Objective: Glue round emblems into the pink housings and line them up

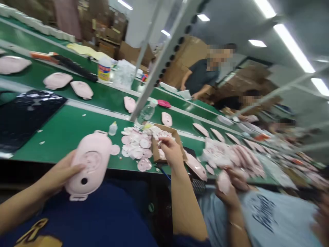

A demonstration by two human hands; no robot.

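Observation:
My left hand (60, 173) grips a pale pink plastic shell (88, 164) by its left edge, holding it over my lap at the near edge of the green table (69, 128). My right hand (170, 151) reaches into a small open cardboard box (167, 135) and pinches a small white piece between the fingertips. A heap of round pink and white discs (136, 145) lies on the table between shell and box.
A small glue bottle (112, 128) and a clear bottle (145, 115) stand behind the discs. More pink shells (82, 90) lie along the conveyor. A slanted metal post (164, 56) rises from the table. A neighbouring person's hands (231, 185) work on pink parts at my right; other people sit farther along.

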